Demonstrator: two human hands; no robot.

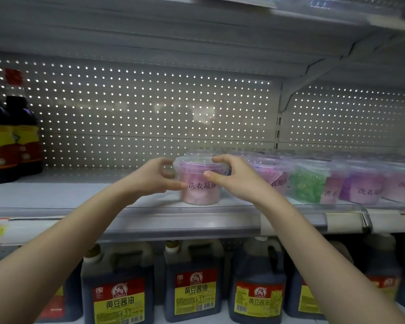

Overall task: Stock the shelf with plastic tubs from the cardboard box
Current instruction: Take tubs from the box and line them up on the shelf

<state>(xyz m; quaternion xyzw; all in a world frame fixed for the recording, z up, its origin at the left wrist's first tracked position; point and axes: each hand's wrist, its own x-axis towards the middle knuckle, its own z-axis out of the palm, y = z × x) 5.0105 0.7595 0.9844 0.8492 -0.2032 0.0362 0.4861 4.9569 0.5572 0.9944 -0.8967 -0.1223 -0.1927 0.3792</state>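
Store shelf (56,197), pegboard back. 2 dark sauce bottles (9,136) far left. Left hand (150,176) curled round left side of pink tub (200,183), upright on shelf near front edge. Right hand (236,178) grips tub's right side. Other tubs (313,183) in row at right. Soy jugs (192,288) below.
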